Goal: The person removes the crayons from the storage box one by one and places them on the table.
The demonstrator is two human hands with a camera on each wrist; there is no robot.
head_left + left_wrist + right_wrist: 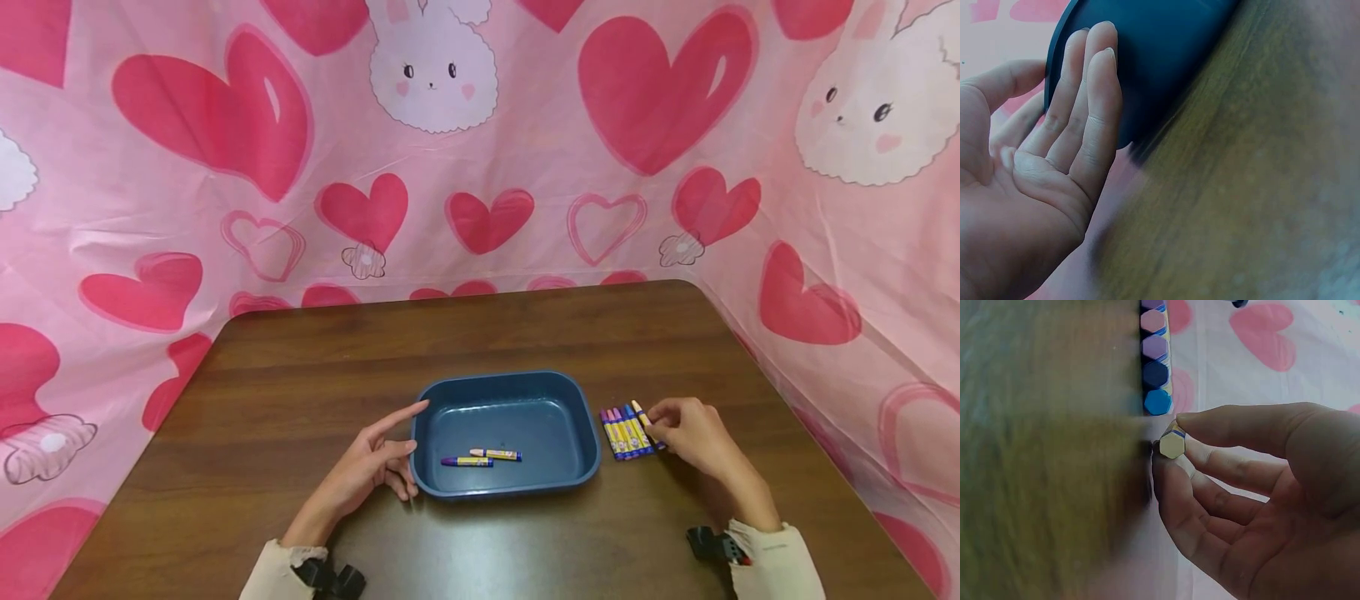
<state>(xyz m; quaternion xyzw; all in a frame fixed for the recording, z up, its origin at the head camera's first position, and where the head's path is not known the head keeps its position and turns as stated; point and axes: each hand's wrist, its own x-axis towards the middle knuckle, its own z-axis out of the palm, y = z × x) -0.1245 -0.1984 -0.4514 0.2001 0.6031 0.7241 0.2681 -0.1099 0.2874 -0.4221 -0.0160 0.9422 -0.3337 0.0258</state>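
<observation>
A blue rectangular tray (543, 429) sits on the table with two crayons lying in its left part: a purple crayon (467, 462) and a pale peach crayon (497, 455). At the tray's left wall is my left hand (363, 467), its index finger stretched to the rim and the other fingers against the outer side. My right hand (696, 433) pinches a cream crayon (1172, 445) between thumb and fingertips, low over the table. Just left of it lies a row of several crayons (624, 433), in purple, pink, lilac and blue shades, side by side.
The brown wooden table (337, 358) runs back to a pink curtain (540, 150) with hearts and rabbits. This curtain also hangs along the left and right sides. Dark camera mounts (330, 577) are strapped at both wrists.
</observation>
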